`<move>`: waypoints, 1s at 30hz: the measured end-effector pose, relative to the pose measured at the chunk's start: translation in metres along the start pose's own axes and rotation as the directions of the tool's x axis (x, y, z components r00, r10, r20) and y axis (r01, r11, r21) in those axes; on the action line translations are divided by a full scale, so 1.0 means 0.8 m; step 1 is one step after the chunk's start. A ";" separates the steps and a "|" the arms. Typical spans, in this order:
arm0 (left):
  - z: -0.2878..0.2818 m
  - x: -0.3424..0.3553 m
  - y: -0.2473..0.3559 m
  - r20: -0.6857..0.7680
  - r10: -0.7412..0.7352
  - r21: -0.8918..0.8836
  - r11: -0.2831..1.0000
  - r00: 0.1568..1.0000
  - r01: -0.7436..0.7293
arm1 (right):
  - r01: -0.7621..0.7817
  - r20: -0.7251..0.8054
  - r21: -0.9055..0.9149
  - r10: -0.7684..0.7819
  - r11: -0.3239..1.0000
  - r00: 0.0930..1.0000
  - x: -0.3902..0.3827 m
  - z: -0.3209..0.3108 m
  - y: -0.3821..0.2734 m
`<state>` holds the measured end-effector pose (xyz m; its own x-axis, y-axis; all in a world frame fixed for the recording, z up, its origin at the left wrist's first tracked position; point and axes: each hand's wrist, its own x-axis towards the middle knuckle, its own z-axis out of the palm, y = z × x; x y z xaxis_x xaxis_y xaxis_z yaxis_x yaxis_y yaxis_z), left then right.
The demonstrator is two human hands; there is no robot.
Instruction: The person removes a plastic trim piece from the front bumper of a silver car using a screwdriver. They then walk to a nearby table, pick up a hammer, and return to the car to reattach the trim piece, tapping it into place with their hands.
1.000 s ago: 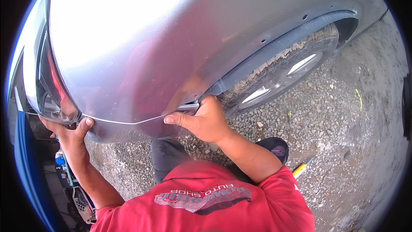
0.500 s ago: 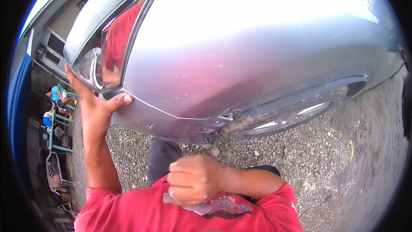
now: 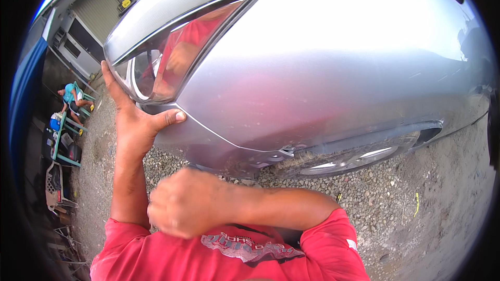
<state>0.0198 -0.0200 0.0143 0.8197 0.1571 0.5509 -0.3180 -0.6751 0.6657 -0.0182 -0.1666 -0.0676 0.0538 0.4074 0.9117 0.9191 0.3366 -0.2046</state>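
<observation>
A silver car's front fender (image 3: 323, 83) fills the upper view, with the glossy headlight (image 3: 156, 67) at its front left. My left hand (image 3: 138, 119) grips the bumper corner (image 3: 198, 140) just below the headlight, thumb on the seam and fingers reaching round the front edge. Below it, my right hand (image 3: 185, 203) is curled into a blurred fist in front of my red shirt, off the car; whatever it may hold is hidden. The seam gap (image 3: 285, 151) at the wheel arch shows to the right.
The wheel (image 3: 354, 158) sits under the arch on gravel (image 3: 375, 208). At left, a person (image 3: 73, 96) in light blue sits on a chair beside a green table (image 3: 67, 158) with items, near a blue tarp (image 3: 26, 88) and a building with a door.
My right hand has left the wheel-arch seam, closed, and moved down and leftward. My left hand stays at the headlight corner. The view has tilted up, showing more headlight and yard.
</observation>
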 end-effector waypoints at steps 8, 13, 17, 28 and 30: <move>0.011 0.000 -0.013 -0.072 0.084 0.103 0.992 0.994 -0.076 | -0.183 0.060 -0.170 0.196 0.968 0.979 0.016 -0.032 0.009; 0.011 0.001 -0.013 -0.125 0.112 0.207 0.975 0.986 -0.084 | -0.154 0.177 -0.095 0.169 0.983 0.969 0.019 -0.009 -0.033; 0.010 0.001 -0.007 -0.100 0.109 0.191 0.978 0.989 -0.088 | -0.242 0.172 -0.200 0.277 0.950 0.945 0.011 -0.009 -0.032; 0.009 0.004 -0.015 -0.081 0.178 0.158 0.974 0.981 -0.163 | -0.438 -0.025 -0.530 0.503 0.726 0.864 -0.028 0.011 -0.006; 0.008 0.004 -0.017 -0.088 0.199 0.174 0.968 0.976 -0.182 | -0.444 -0.051 -0.554 0.503 0.704 0.863 -0.031 0.018 -0.004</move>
<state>0.0296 -0.0145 0.0037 0.6947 0.0825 0.7146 -0.3736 -0.8075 0.4565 -0.0283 -0.1653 -0.0949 0.5290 0.4778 0.7014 0.8397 -0.4140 -0.3513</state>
